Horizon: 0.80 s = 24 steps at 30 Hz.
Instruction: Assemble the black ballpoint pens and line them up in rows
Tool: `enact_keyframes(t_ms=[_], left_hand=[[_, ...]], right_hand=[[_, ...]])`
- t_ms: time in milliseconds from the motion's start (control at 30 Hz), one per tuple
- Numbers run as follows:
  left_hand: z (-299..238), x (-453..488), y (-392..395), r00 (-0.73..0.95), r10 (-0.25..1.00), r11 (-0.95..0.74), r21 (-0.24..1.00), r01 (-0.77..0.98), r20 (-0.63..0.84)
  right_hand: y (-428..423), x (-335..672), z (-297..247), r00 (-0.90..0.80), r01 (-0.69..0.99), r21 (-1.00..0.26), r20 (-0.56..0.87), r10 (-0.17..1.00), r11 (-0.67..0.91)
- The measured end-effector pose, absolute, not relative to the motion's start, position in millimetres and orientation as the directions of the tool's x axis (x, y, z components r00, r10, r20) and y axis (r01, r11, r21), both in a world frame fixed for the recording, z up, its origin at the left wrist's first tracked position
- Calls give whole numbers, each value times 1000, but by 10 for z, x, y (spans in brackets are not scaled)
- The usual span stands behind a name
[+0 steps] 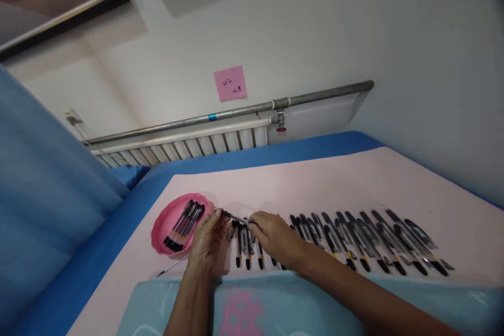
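Between my two hands a slim pen [235,217] with a dark end and a clear barrel is held above the table. My left hand [210,233] pinches its dark left end, and my right hand [273,235] grips the other end. Under and beside my hands lie several black pen parts [248,252] with orange bands. A long row of black caps and clear barrels [366,241] stretches to the right. Left of my left hand, a pink scalloped dish [161,220] holds several pens [184,227] lying side by side.
A thin refill-like rod [171,266] lies near the dish. Pale pink sheeting [299,181] covers the blue surface [275,155], with a light blue cloth [315,304] along the near edge. Behind are a radiator [205,146], a pipe [244,111] and a blue curtain [43,194].
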<state>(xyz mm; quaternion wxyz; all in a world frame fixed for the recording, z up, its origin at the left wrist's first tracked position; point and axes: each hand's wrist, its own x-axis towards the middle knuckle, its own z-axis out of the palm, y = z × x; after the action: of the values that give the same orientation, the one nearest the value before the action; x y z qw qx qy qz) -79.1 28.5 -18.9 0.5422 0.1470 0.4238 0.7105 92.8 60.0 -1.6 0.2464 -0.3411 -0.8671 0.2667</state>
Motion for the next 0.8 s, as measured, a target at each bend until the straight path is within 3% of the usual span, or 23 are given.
enact_keyframes(t_ms=[100, 267, 400, 533, 667, 800], left_hand=[[-170, -801, 285, -376, 890, -53, 760, -648, -258], [-122, -790, 274, -412, 868, -74, 750, -658, -276], [-116, -803, 274, -427, 855, -75, 743, -665, -295], [-127, -828, 283, -442, 842, -75, 744, -664, -309], [-129, -833, 286, -443, 839, -72, 742, -667, -316], [-131, -832, 284, -437, 844, -74, 739, -669, -312]], right_hand=[[592, 929, -6, -631, 447, -665, 240, 738, 598], [608, 946, -29, -613, 483, -557, 336, 716, 675], [605, 957, -28, -626, 463, -592, 310, 716, 660], [599, 970, -10, -642, 490, -538, 310, 701, 686], [597, 971, 20, -628, 507, -590, 246, 738, 628], [593, 970, 29, -648, 494, -528, 306, 697, 691]])
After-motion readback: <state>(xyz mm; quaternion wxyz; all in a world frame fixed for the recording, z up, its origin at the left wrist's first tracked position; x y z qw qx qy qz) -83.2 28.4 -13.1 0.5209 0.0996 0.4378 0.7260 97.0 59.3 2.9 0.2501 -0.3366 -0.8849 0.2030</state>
